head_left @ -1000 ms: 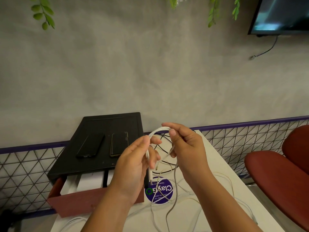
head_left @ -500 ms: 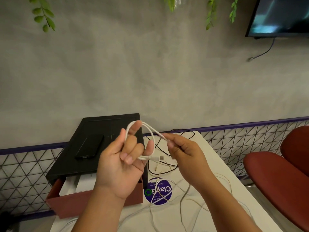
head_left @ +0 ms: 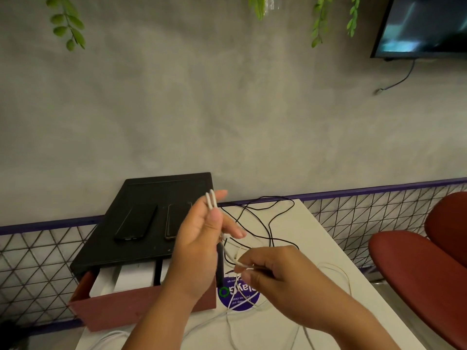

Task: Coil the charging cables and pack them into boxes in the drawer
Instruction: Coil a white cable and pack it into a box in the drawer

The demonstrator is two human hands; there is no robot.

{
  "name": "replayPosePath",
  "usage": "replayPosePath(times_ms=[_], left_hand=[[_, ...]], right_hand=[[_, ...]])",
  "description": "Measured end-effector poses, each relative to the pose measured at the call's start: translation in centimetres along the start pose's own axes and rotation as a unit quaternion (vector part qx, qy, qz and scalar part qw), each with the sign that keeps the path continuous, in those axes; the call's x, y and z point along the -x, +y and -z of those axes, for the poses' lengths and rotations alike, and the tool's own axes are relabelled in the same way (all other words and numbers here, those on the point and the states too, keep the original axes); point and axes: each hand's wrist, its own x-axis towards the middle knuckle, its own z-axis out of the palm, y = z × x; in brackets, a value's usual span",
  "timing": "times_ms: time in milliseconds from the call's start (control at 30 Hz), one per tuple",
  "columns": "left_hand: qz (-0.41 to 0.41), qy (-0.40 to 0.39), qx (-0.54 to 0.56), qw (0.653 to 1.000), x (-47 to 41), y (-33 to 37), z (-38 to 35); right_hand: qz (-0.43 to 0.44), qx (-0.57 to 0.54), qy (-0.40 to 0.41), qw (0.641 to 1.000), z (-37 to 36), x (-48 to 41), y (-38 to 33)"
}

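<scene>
Left hand (head_left: 199,238) is raised, with its thumb and fingers clamped on the white cable (head_left: 211,199). A narrow folded loop sticks up above the fingertips, two strands side by side. Right hand (head_left: 278,274) is lower and nearer the camera. Its thumb and forefinger pinch the same cable further along, and slack runs from there down to the table (head_left: 328,248).

Change: half a second ago the right hand was up beside the left, at the loop. It has now dropped down and to the right along the cable. The loop in the left hand looks tighter and more upright than it did. Judgement: one turn is laid and the right hand is fetching length for the next. Coiling is early, since most of the cable is loose on the table and over the purple sticker (head_left: 238,296).

Black cable (head_left: 265,218) lies uncoiled behind the hands and is untouched. Drawer (head_left: 141,306) stands open at left under a black stand (head_left: 106,246) that has two phones (head_left: 137,223) on top. White boxes (head_left: 126,279) sit inside the drawer. No cable is visibly packed yet.
</scene>
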Motion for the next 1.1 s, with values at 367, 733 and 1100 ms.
replayPosePath(times_ms=[367, 733, 1100], left_hand=[[0.089, -0.164, 0.017, 0.982, 0.8, 0.6, -0.8], [0.212, -0.148, 0.211, 0.943, 0.8, 1.4, -1.2], [0.237, -0.083, 0.321, 0.913, 0.8, 1.4, -1.0]], right_hand=[[0.063, -0.132, 0.242, 0.959, 1.8, -1.9, 1.0], [0.073, -0.167, 0.233, 0.955, -0.1, -2.6, 0.7], [0.081, 0.259, 0.281, 0.921, -0.4, -3.2, 1.7]])
